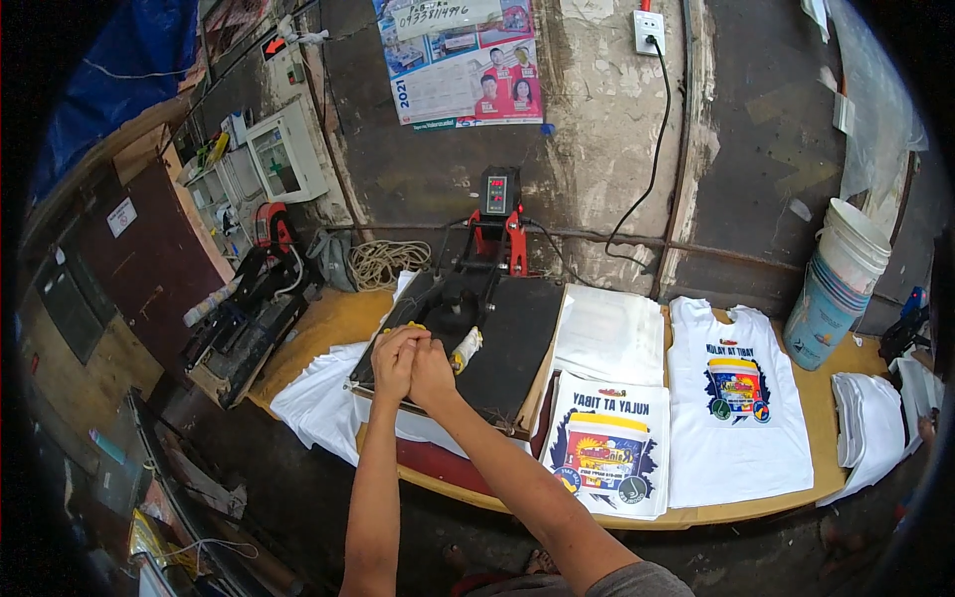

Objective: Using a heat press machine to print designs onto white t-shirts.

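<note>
Both my arms reach forward over a black heat press [512, 348]. My left hand [394, 362] and my right hand [433, 376] are side by side and touching, fingers closed round the press handle [466, 351]. That handle is wrapped in white and yellow material; the hands hide much of it. The upper plate looks lowered, and white cloth [328, 393] shows from under its left side. Behind the plate stands a control box [499, 191] with a lit red display. Right of the press lie a stack of printed transfer sheets [607, 448] and a white sleeveless shirt [741, 453] bearing a paint-bucket print.
White paper sheets [609, 333] lie beside the press. Stacked buckets [826, 289] and folded white cloth [868, 423] occupy the table's right end. At left stand a second press [254, 318] and coiled rope [390, 263]. A black cord [665, 119] hangs from a wall outlet.
</note>
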### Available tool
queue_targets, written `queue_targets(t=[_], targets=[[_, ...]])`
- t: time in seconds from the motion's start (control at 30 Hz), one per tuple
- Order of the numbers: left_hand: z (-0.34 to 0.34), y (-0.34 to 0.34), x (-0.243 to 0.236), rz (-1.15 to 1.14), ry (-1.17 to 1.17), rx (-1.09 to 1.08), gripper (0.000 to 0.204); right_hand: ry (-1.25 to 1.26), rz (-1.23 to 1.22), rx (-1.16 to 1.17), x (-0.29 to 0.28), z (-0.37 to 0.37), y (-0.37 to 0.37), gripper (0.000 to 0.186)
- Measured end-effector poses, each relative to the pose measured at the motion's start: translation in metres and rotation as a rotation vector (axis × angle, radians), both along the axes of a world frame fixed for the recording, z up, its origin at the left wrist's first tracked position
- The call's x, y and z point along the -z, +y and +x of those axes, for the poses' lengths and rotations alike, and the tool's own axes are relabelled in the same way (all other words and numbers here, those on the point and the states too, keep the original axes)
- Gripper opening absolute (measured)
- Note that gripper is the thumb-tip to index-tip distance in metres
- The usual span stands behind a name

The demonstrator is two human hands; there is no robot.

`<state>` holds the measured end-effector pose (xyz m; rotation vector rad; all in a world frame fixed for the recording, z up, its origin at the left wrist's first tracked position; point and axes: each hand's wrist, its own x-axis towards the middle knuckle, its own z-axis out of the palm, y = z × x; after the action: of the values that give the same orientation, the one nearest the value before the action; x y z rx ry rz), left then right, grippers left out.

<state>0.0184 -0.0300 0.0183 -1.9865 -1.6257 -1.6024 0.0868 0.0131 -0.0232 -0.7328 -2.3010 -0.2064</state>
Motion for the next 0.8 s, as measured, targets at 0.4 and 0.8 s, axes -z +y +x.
queue_targets(t=[0.4,0.8], targets=[[-0.001,0.003,0.004,-0.001,-0.002,0.006,0.023,-0.134,-0.061,0.049,-0.005,0.004,-0.004,0.025],[-0.005,0.005,0.003,0.026,0.013,-0.025,0.022,0.016,-0.016,0.024,0.009,0.0,0.006,0.025]])
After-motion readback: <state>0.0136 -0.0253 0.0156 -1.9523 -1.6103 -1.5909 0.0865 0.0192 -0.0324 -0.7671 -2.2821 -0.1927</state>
